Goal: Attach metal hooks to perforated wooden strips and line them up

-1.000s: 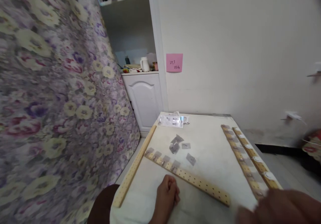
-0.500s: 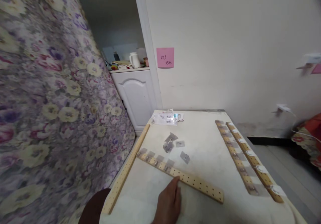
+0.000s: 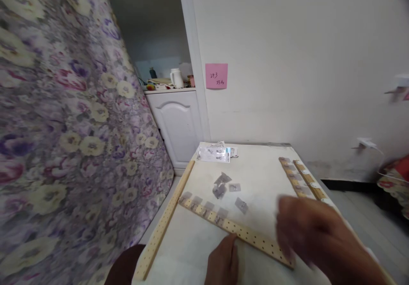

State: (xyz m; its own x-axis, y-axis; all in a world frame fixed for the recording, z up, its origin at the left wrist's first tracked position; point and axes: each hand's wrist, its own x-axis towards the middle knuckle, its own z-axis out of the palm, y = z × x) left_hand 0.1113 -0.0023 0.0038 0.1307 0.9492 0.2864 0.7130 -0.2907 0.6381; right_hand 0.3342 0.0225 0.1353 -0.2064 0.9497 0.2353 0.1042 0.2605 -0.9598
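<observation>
Brought right hand (image 3: 319, 238) back in over the lower-right end of the diagonal peg strip (image 3: 252, 237) (grip too blurred to tell), left hand (image 3: 223, 261) nearer, loosely curled, empty, touching mid-strip.

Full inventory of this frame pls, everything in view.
table: 1, white, centre
wooden perforated strips: 4, tan; one along table's left edge, one diagonal mid-table, two at right edge
small clear bags: about 4 loose mid-table, 4 more on the diagonal strip's far end
packet: 1, clear, table's far edge
sticky note: 1, pink, wall
cabinet: 1, white, back left
jug: 1, white, on cabinet
floral fabric: 1, purple and yellow, left
left hand: 1, bottom centre, fingers at the diagonal strip
right hand: 1, blurred, above table's right side
</observation>
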